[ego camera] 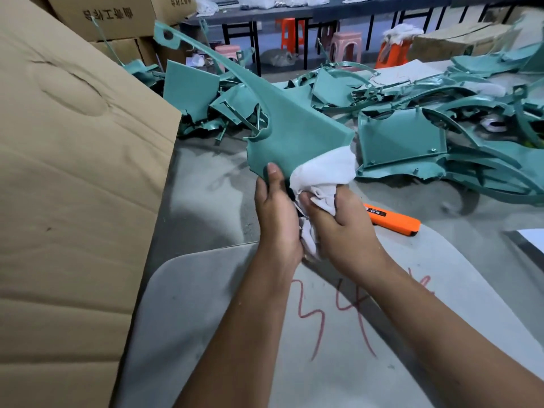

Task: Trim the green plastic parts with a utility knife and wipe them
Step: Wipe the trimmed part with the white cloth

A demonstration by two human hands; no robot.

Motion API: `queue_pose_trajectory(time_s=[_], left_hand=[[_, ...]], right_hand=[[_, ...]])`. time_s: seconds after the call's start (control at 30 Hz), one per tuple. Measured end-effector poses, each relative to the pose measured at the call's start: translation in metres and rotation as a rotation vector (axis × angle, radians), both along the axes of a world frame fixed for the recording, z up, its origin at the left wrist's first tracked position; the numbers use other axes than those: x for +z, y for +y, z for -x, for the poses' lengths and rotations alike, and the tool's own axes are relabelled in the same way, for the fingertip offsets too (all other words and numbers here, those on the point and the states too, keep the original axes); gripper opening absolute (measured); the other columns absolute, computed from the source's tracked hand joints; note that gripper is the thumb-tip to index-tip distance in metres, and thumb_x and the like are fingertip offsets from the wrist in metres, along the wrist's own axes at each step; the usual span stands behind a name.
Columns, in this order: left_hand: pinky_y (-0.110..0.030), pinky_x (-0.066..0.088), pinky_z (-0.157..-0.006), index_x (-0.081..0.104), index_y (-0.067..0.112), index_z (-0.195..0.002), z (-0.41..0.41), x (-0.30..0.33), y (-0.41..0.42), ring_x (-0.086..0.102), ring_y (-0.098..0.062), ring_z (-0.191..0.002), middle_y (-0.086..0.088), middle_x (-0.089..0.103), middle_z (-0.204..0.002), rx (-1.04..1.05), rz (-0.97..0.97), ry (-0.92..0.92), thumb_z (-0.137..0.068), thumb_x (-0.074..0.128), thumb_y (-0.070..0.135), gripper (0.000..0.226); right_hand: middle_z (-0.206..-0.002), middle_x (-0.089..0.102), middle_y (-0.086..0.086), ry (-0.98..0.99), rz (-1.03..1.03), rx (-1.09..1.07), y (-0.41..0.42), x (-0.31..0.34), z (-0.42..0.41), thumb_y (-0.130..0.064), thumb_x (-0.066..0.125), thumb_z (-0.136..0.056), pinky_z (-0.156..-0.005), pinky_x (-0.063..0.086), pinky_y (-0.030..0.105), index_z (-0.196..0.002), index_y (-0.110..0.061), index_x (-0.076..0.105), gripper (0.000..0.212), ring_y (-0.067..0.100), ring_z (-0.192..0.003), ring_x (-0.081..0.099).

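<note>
1. Wiping step in hand; left hand [275,207] pinches the lower edge of the green plastic part [290,128] at frame centre, thumb on its face, held up off the table [206,178].
2. Right hand [338,222] has fingers curled round a bunched white cloth [326,172]; cloth is pressed against the part's lower right corner.
3. Orange utility knife [394,220] lies on the table just right of the right hand, untouched; trimming looks done for this piece.
4. Pile of green parts [412,113] sits across upper right; cardboard box [73,172] fills the left.
5. Next, probably: sweep the cloth over the remaining face, keep the pinch firm so the long curved arm doesn't swing.
</note>
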State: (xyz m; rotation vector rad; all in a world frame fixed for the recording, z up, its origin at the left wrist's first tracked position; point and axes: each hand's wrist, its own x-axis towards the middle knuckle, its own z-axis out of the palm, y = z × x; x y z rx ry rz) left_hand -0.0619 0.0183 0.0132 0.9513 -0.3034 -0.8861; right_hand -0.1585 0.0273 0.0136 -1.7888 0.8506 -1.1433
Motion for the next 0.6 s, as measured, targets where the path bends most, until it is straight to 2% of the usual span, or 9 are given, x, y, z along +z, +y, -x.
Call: queue_pose_trajectory(time_s=[0.07, 0.17, 0.27, 0.33, 0.37, 0.43, 0.47, 0.53, 0.6], left_hand=[[-0.051, 0.054, -0.100, 0.062, 0.007, -0.122, -0.007, -0.001, -0.001, 0.070, -0.030, -0.110, -0.015, 0.073, -0.118, -0.005, -0.025, -0.025, -0.104, 0.056, 0.024, 0.026], [-0.052, 0.057, -0.096, 0.061, 0.002, -0.122, -0.027, -0.001, 0.002, 0.071, -0.035, -0.108, -0.017, 0.074, -0.115, -0.004, -0.009, -0.020, -0.097, 0.067, 0.020, 0.031], [-0.044, 0.063, -0.078, 0.066, 0.001, -0.118, -0.046, -0.001, 0.011, 0.074, -0.029, -0.094, -0.016, 0.076, -0.108, -0.120, -0.047, -0.121, -0.094, 0.069, 0.009, 0.026], [-0.042, 0.062, -0.073, 0.072, 0.006, -0.104, -0.059, -0.002, 0.017, 0.074, -0.026, -0.088, -0.013, 0.077, -0.103, -0.278, -0.080, -0.268, -0.092, 0.070, 0.005, 0.013], [-0.041, 0.062, -0.075, 0.073, 0.006, -0.102, -0.063, -0.001, 0.020, 0.075, -0.026, -0.088, -0.013, 0.077, -0.103, -0.363, -0.092, -0.330, -0.090, 0.071, 0.005, 0.012], [-0.039, 0.062, -0.078, 0.072, 0.002, -0.105, -0.063, -0.001, 0.024, 0.075, -0.029, -0.089, -0.017, 0.076, -0.105, -0.486, -0.117, -0.415, -0.088, 0.072, 0.004, 0.018], [-0.038, 0.062, -0.078, 0.071, -0.001, -0.108, -0.059, -0.001, 0.024, 0.074, -0.029, -0.089, -0.018, 0.076, -0.105, -0.485, -0.119, -0.425, -0.087, 0.073, 0.003, 0.021], [-0.038, 0.061, -0.078, 0.067, -0.004, -0.115, -0.046, 0.000, 0.020, 0.074, -0.028, -0.089, -0.017, 0.076, -0.106, -0.370, -0.114, -0.401, -0.088, 0.073, 0.001, 0.028], [-0.046, 0.059, -0.089, 0.062, -0.006, -0.122, -0.034, 0.002, 0.014, 0.071, -0.028, -0.094, -0.018, 0.075, -0.111, -0.228, -0.112, -0.352, -0.089, 0.072, 0.000, 0.035]], right_hand=[[-0.058, 0.050, -0.016, -0.022, -0.045, -0.021, -0.002, -0.002, 0.003, -0.020, 0.060, -0.105, -0.057, 0.037, 0.026, -0.076, -0.015, 0.054, 0.030, 0.004, -0.056, 0.044], [-0.052, 0.040, -0.005, -0.150, -0.127, 0.056, -0.004, -0.005, 0.008, -0.023, 0.058, -0.105, -0.047, 0.035, 0.018, -0.070, -0.004, 0.044, 0.042, 0.008, -0.046, 0.036], [-0.046, 0.045, -0.010, -0.215, -0.227, 0.068, -0.004, -0.002, 0.012, -0.039, 0.057, -0.103, -0.041, 0.035, 0.016, -0.062, -0.018, 0.060, 0.046, 0.004, -0.039, 0.040], [-0.051, 0.059, -0.011, -0.285, -0.334, -0.045, -0.007, 0.003, 0.014, -0.052, 0.058, -0.100, -0.046, 0.047, 0.021, -0.067, -0.038, 0.073, 0.039, 0.002, -0.045, 0.055], [-0.055, 0.064, -0.011, -0.344, -0.396, -0.114, -0.010, 0.006, 0.015, -0.054, 0.058, -0.099, -0.048, 0.051, 0.023, -0.073, -0.040, 0.075, 0.035, 0.003, -0.049, 0.060], [-0.066, 0.073, -0.009, -0.547, -0.501, -0.213, -0.021, 0.006, 0.020, -0.049, 0.059, -0.102, -0.050, 0.054, 0.023, -0.096, -0.026, 0.074, 0.028, 0.006, -0.057, 0.070], [-0.078, 0.077, -0.008, -0.620, -0.506, -0.228, -0.027, 0.005, 0.021, -0.044, 0.059, -0.104, -0.055, 0.058, 0.025, -0.111, -0.023, 0.069, 0.024, 0.008, -0.068, 0.074], [-0.113, 0.077, -0.009, -0.637, -0.419, -0.181, -0.030, 0.001, 0.021, -0.037, 0.055, -0.107, -0.083, 0.062, 0.037, -0.138, -0.028, 0.053, 0.032, 0.013, -0.103, 0.075], [-0.138, 0.066, -0.010, -0.604, -0.293, -0.107, -0.025, -0.002, 0.018, -0.028, 0.052, -0.109, -0.105, 0.054, 0.042, -0.149, -0.034, 0.039, 0.043, 0.015, -0.127, 0.064]])
